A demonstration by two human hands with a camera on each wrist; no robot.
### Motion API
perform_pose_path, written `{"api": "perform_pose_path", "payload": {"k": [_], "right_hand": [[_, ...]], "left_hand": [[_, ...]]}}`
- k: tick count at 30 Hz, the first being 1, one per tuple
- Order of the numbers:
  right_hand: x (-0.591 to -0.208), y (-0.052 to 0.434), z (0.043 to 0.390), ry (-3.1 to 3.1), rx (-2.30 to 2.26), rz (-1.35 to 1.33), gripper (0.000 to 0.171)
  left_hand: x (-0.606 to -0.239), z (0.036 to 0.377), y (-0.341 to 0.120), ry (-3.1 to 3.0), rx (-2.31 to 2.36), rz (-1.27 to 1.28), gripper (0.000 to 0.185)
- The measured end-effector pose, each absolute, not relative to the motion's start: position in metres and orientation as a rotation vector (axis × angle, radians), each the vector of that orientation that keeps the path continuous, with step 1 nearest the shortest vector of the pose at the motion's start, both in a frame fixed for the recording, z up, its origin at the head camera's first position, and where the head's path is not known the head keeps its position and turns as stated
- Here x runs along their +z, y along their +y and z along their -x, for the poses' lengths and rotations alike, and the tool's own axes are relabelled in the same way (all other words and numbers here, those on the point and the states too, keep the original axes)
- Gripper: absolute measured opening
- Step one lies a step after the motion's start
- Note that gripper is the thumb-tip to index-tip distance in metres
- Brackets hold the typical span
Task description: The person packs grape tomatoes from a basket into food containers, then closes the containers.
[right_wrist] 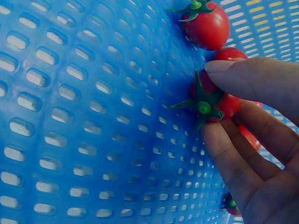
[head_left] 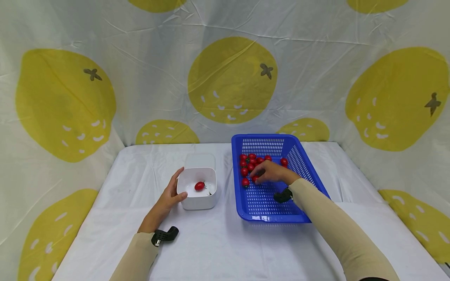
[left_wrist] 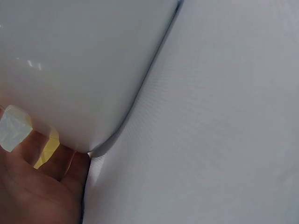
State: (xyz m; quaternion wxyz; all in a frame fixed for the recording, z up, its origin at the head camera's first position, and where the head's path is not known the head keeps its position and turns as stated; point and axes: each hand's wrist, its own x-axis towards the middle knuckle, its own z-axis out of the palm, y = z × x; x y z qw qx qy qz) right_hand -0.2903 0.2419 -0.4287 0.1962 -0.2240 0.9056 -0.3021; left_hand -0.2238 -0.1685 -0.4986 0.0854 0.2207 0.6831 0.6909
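Note:
My left hand (head_left: pixel 166 201) grips a small white box (head_left: pixel 197 203) at its left side, the thumb at the near corner and the fingers along the far left wall. Inside the box lies one red cherry tomato (head_left: pixel 199 186), and a bit of green shows near it. My right hand (head_left: pixel 273 171) reaches into a blue perforated basket (head_left: pixel 236 195). There it pinches a cherry tomato (right_wrist: pixel 227 106) between thumb and fingers, the green stem end facing the right wrist camera. Other cherry tomatoes (head_left: pixel 244 171) cluster at the basket's left and far part.
A white, lid-like piece (head_left: pixel 200 159) lies just behind the box. Both containers stand on a white cloth (head_left: pixel 214 249), the basket right of the box. Behind hangs a curtain (head_left: pixel 158 78) printed with yellow fruit.

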Motion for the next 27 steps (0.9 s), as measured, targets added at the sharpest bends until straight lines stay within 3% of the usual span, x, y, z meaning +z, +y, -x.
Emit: {"api": "perform_pose_path", "payload": {"k": [27], "right_hand": [[-0.415, 0.240, 0.288, 2.603, -0.988, 0.715, 0.029]], "left_hand": [[-0.500, 0.222, -0.168, 2.069, 2.044, -0.634, 0.080]]}}
